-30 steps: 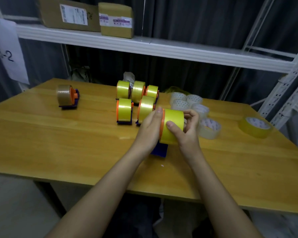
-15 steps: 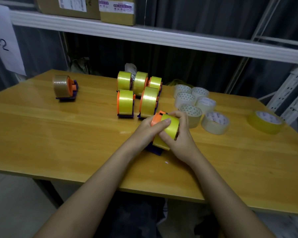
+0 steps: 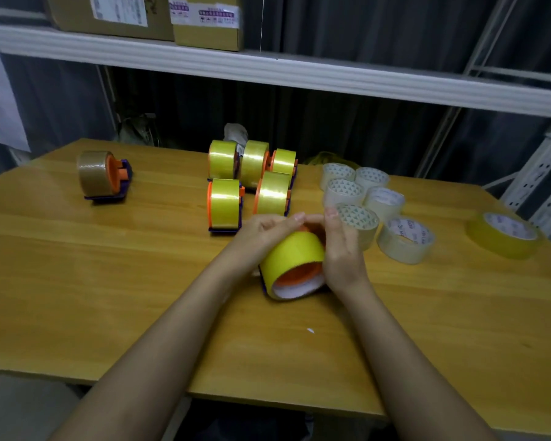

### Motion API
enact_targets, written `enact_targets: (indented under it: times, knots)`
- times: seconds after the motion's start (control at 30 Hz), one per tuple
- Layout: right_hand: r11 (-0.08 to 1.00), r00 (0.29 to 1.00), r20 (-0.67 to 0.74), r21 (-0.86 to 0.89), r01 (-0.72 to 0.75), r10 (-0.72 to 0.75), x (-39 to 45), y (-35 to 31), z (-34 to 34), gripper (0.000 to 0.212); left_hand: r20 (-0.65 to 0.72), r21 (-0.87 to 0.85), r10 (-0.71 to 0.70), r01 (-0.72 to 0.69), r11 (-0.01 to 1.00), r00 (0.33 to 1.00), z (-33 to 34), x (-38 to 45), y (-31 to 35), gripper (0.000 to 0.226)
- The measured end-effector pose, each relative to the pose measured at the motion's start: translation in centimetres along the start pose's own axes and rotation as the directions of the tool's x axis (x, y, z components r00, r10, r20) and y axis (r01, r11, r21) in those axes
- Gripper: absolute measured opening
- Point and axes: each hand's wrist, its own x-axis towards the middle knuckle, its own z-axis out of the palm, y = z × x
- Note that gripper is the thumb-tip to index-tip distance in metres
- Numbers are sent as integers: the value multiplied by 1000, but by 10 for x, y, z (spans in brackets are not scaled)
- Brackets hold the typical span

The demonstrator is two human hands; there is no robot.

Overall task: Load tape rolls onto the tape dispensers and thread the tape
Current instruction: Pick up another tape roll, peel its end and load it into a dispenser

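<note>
Dark curtains and a white shelf [image 3: 268, 71] with cardboard boxes [image 3: 204, 20] sit behind a big wooden table [image 3: 93, 297]. Far side of it has five loaded yellow dispensers [image 3: 252, 183] in a cluster, a brown-tape dispenser [image 3: 101, 176] well off to the left, six clear rolls [image 3: 372, 208] to the right, plus one spare yellow roll [image 3: 503, 233] near the right edge.

Middle of the table: the yellow tape roll [image 3: 293, 256] lies tipped over on its orange-and-purple dispenser, open core facing the camera. Left hand [image 3: 261, 230] and right hand [image 3: 341, 246] wrap it from either side, fingers curled around it and fingertips meeting at the far top.

My guess is they're hunting for the tape's loose end to thread it. Best to steady the body with one hand, peel slowly and keep the strip straight. Plenty of bare table toward the near edge; the clear rolls sit just beside the right hand, so watch that elbow.
</note>
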Motion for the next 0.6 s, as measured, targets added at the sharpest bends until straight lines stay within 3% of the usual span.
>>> enact_targets:
  times: [0.07, 0.13, 0.3, 0.43, 0.6]
  knots:
    - [998, 996, -84, -46, 31, -35, 0, 2, 0, 47, -117, 62, 73, -66, 996, 990, 0, 12, -5, 72]
    - [994, 985, -159, -99, 48, -63, 0, 4, -1, 46, -217, 107, 151, -131, 986, 964, 3, 17, -13, 61]
    - [995, 945, -323, -95, 25, -55, 7, 10, -4, 45, -259, 151, 274, -241, 959, 926, 23, 13, -26, 49]
    - [996, 943, -330, -81, 27, -52, 4, 10, -1, 56, -373, 172, 361, -318, 932, 855, 31, 14, -28, 48]
    - [998, 942, -333, -52, 24, -40, 4, 7, -1, 49, -482, 199, 415, -366, 909, 771, 35, 13, -29, 50]
